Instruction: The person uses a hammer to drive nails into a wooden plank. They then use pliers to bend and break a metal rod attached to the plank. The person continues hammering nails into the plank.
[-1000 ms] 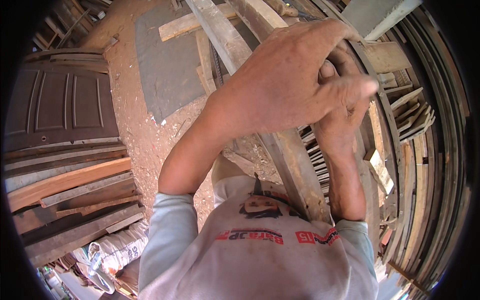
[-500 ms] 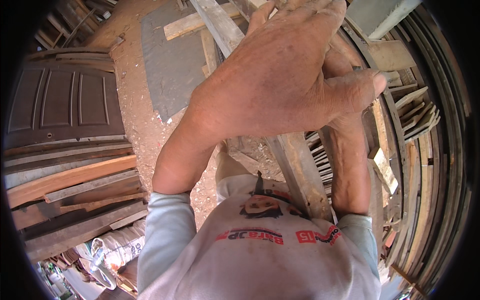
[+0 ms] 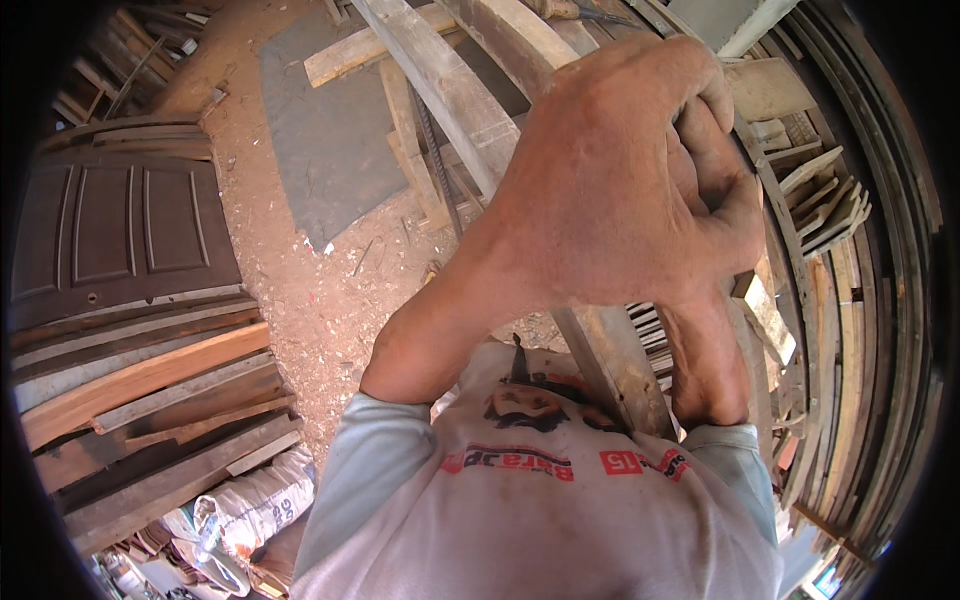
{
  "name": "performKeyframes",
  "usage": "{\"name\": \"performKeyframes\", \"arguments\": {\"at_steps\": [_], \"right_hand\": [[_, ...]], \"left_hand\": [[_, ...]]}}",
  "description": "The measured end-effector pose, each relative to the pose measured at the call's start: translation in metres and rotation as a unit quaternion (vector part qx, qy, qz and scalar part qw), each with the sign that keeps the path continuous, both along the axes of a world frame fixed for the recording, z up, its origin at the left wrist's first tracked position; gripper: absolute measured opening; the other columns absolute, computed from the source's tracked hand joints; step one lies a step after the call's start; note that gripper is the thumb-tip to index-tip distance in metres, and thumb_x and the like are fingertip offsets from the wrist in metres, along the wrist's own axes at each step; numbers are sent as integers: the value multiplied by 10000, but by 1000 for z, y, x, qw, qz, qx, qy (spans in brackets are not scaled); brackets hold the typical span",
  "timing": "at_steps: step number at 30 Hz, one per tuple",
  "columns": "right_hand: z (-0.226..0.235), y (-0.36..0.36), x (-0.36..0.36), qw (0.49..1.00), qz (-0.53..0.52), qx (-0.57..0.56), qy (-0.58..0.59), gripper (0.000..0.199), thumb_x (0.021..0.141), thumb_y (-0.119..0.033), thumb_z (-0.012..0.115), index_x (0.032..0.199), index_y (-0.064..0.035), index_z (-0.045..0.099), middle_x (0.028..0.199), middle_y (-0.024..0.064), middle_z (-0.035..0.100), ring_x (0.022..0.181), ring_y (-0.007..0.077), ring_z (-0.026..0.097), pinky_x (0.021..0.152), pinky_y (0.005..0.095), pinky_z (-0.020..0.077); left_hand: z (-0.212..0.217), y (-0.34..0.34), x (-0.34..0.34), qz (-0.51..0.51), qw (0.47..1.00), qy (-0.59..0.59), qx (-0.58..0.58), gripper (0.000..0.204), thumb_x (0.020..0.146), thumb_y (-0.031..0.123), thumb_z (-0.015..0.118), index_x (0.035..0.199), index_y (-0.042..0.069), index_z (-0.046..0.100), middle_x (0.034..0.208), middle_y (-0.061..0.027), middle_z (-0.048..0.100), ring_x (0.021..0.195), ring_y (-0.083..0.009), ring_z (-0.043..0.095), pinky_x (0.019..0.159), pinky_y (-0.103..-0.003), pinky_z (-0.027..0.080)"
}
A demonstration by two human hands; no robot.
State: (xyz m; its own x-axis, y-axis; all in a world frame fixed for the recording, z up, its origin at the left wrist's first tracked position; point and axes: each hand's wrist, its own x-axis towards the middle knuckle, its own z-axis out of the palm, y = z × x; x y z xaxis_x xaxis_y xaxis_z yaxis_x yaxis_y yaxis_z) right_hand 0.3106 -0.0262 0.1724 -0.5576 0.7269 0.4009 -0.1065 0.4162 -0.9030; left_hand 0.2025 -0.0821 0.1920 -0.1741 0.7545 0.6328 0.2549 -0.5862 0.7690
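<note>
My left hand fills the middle of the view, its back toward me. Its fingers are bent and its thumb curls in on the right side, closed around something I cannot make out. My right hand is mostly hidden behind and under the left, the two close together or touching; only its wrist side shows clearly. Below the hands, a thick timber beam slants back to my shirt. Beyond them lie a long pale plank and a second timber, partly covered by the left hand.
At left, a dark brown panelled door rests above stacked boards. A white sack sits lower left. A grey sheet covers part of the dirt floor. Long boards and short wood offcuts line the right side.
My left hand has moved nearer to me and slightly right, and its fingers and thumb, stretched out before, are now curled. More of the planks beyond has come into view.
</note>
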Motion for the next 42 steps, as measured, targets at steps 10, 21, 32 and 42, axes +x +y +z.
{"name": "performKeyframes", "arguments": {"at_steps": [10,21,32,42], "right_hand": [[-15,-38,59,998,-37,15,51,362,1078,-351,569,1090,2,653,924,55,684,838,114,635,723,268,517],[7,-3,12,997,-53,48,13,491,1057,-470,593,1082,10,696,879,62,685,778,100,633,634,244,501],[24,7,-7,999,-22,43,-17,631,1132,-452,339,1321,118,532,1227,251,680,1149,277,712,445,191,405],[12,22,-28,998,-34,-17,42,581,1114,-432,445,1229,116,603,1073,220,712,991,260,756,420,214,404]], "left_hand": [[-25,-5,46,-47,992,-45,112,451,843,355,780,1067,4,609,932,-127,628,927,-257,652,778,-419,547],[-56,-29,-39,-37,994,55,-89,377,983,148,648,1321,-12,600,1156,-107,715,1109,-225,680,985,-395,540],[-64,-28,-55,25,976,-52,-209,301,1000,224,711,1220,29,645,965,-78,708,887,-145,699,796,-321,581],[-81,-23,-63,74,982,-41,-168,262,1022,224,685,1159,7,631,977,-87,721,890,-140,691,804,-311,574]]}}
